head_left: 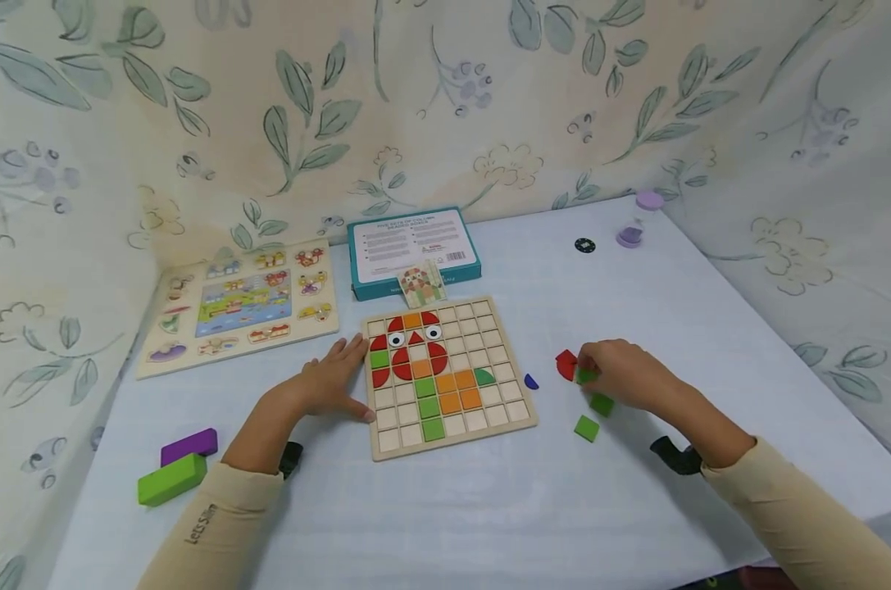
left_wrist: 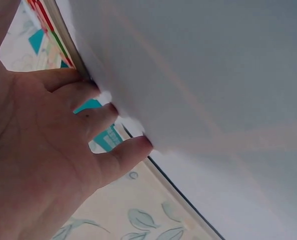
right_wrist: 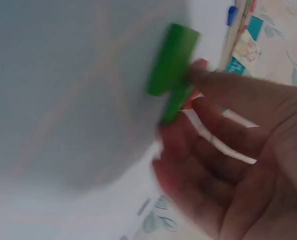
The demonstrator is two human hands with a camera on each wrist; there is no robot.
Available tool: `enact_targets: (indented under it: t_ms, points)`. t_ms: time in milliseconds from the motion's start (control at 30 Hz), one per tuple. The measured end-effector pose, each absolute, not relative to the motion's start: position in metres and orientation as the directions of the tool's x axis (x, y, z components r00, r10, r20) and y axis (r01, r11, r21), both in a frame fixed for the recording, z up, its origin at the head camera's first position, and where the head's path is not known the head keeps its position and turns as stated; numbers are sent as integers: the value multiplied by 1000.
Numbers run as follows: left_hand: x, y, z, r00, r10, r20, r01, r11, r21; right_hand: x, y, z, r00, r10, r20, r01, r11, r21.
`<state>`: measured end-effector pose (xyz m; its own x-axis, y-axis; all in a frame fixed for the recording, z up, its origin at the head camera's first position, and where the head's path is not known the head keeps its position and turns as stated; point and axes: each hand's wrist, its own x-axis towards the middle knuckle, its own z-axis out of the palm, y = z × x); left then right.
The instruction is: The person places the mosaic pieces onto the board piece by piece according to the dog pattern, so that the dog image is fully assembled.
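A wooden grid board point(head_left: 454, 434) holds red, orange and green pieces and two eye pieces set in its squares. My left hand point(head_left: 327, 378) lies with fingers spread against the board's left edge, thumb at its lower corner. Right of the board, my right hand point(head_left: 625, 373) pinches a green square tile point(right_wrist: 176, 103) between thumb and fingertips. Close by on the cloth are two more green tiles, one nearer the hand point(head_left: 602, 404) and a lower tile point(head_left: 586, 428). Red pieces point(head_left: 565, 365) lie beside the fingertips, partly covered. A small blue piece point(head_left: 531, 382) sits next to the board.
Behind the board are a teal-edged box point(head_left: 415, 238) and a picture card point(head_left: 421, 283) leaning on it. A picture puzzle board point(head_left: 320, 328) stands back left. Purple point(head_left: 189, 447) and green blocks point(head_left: 172, 479) lie front left. A black disc point(head_left: 584, 245) and sand timer point(head_left: 639, 220) are back right.
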<state>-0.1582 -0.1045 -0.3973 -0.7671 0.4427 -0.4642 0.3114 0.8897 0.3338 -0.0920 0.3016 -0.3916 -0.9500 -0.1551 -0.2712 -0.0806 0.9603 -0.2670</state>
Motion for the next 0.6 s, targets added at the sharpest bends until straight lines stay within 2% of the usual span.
enact_targets:
  t_ms: [133, 300, 367, 600]
  points:
    - [-159, -107, -401, -774, 427, -467, 295, 897, 330, -92, 271, -384, -944, -290, -156, -239, 929, -282]
    - [-155, -108, -409, -787, 418, -454, 265, 893, 364, -101, 223, -388, -812, -579, -75, -521, 776, -355]
    - [-153, -108, -412, -784, 428, -449, 265, 886, 381, -104, 214, -393, -778, -623, -81, -560, 746, -359]
    - [-149, -108, -418, -795, 420, -437, 253, 885, 391, -109, 210, -397, -748, -663, -41, -616, 715, -330]
